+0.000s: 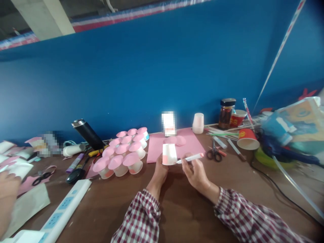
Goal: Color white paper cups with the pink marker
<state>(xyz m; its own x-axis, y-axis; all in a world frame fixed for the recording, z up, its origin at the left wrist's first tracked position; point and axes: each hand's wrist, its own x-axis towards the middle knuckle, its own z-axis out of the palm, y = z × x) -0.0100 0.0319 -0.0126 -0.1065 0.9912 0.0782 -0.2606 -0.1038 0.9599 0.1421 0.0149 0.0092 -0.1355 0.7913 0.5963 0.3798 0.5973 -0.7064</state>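
Note:
My left hand point(161, 170) is closed around the lower left side of a white paper cup point(170, 153) with an orange patch on it. In my right hand point(196, 172) is a white marker pen point(190, 158) with a reddish end, pointing left so its tip is close to the cup's lower right side; whether it touches I cannot tell. Behind the cup, pink paper discs point(176, 140) lie on a pink sheet point(192, 138). Left of my hands, several white cups topped with pink discs point(123, 148) stand in rows.
Upside-down stacked cups point(198, 123), scissors point(214, 153), a dark jar point(226, 114) and a red paper cup point(247, 139) are to the right. A black flask point(87, 134) and a power strip point(64, 207) are left. Another person's hand point(8, 199) shows at the left edge.

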